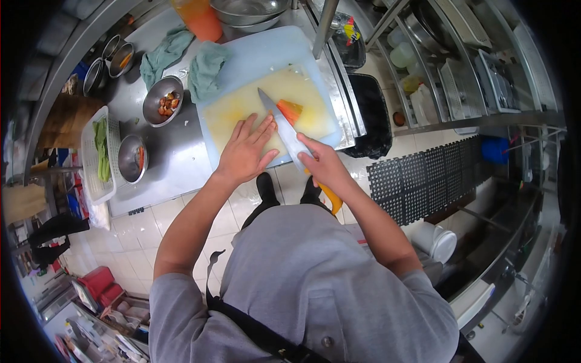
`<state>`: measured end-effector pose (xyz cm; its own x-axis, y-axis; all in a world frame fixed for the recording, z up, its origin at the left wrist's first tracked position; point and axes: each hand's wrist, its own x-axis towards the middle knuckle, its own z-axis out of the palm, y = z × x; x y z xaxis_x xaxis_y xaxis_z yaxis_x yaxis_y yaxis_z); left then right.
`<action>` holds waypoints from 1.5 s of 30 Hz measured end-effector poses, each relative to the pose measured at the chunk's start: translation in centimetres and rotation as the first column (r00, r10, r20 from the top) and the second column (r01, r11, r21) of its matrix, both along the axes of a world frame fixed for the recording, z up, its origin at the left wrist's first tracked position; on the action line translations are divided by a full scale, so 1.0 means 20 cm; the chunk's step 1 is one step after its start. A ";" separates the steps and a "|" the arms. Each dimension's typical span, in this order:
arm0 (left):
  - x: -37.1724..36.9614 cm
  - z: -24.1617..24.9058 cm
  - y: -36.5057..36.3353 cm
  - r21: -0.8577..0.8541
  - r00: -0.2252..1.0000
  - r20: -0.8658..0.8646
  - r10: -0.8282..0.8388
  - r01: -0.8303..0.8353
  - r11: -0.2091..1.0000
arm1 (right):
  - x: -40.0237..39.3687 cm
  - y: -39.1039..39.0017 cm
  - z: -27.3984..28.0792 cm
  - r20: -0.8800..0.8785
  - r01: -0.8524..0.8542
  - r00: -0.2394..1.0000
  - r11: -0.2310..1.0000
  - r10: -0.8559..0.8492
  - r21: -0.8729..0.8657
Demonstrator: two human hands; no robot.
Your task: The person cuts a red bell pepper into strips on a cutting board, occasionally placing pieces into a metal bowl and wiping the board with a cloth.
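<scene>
A large knife [293,143] with a yellow handle lies slantwise over the yellowish cutting board [227,112], its tip pointing up and left. My right hand [322,161] is closed round it where blade and handle meet. Against the blade's right side sits an orange-red piece of food [290,111]. My left hand [247,149] is on the board's near edge, left of the blade, fingers spread, its fingertips close to the blade. Whether something small lies under those fingertips I cannot tell.
Left of the board are a green cloth [207,69], a metal bowl with browned pieces [163,101], another bowl [132,159] and a white basket with green stalks [100,154]. An orange-filled container [200,21] stands behind. A black bin [369,115] is at the right.
</scene>
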<state>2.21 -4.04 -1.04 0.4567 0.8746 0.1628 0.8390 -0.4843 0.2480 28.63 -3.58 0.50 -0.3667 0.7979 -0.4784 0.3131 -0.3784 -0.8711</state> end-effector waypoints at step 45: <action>0.34 0.11 0.59 -0.054 0.999 -0.051 0.000 -0.003 0.999 | 0.97 -0.13 0.06 0.103 0.476 0.864 0.865 -0.494 0.157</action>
<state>9.06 7.82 1.07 0.4616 0.8823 0.0919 0.8520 -0.4698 0.2310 48.01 -6.17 1.78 0.1426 0.9130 -0.3822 0.2352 -0.4064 -0.8829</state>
